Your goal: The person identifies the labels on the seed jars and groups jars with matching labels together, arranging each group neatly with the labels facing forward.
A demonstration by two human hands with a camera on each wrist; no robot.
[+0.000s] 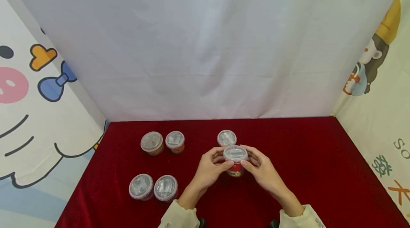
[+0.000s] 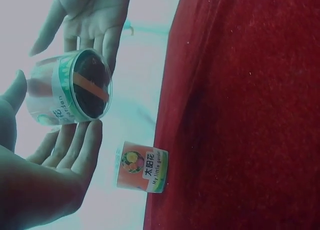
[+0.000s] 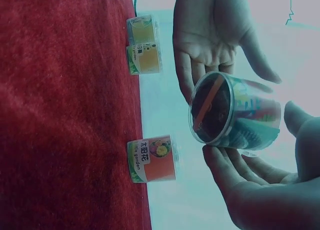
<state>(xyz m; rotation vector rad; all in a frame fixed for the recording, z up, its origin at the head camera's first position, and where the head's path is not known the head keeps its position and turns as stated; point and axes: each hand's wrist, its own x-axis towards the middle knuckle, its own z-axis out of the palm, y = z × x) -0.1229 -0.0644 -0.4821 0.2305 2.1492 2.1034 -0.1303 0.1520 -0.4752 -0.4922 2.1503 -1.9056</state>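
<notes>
Both hands hold one small cup [image 1: 236, 166] with a clear lid and a red label, a little above the red table [image 1: 320, 157]. My left hand [image 1: 209, 169] grips its left side and my right hand [image 1: 261, 169] its right side, thumbs near the lid rim. In the left wrist view the cup [image 2: 70, 93] lies between the left hand [image 2: 50, 175] below and the right hand [image 2: 92, 15] above, its dark bottom facing the camera. In the right wrist view the cup [image 3: 235, 113] sits between the right hand [image 3: 260, 190] and the left hand [image 3: 210, 35].
Another lidded cup [image 1: 226, 137] stands just behind the hands. Two cups [image 1: 152, 143] [image 1: 175, 141] stand at the back left, and two more [image 1: 141, 186] [image 1: 165, 187] at the front left. An orange-labelled cup [image 2: 142, 166] [image 3: 152, 158] stands close by. White cloth backs the table.
</notes>
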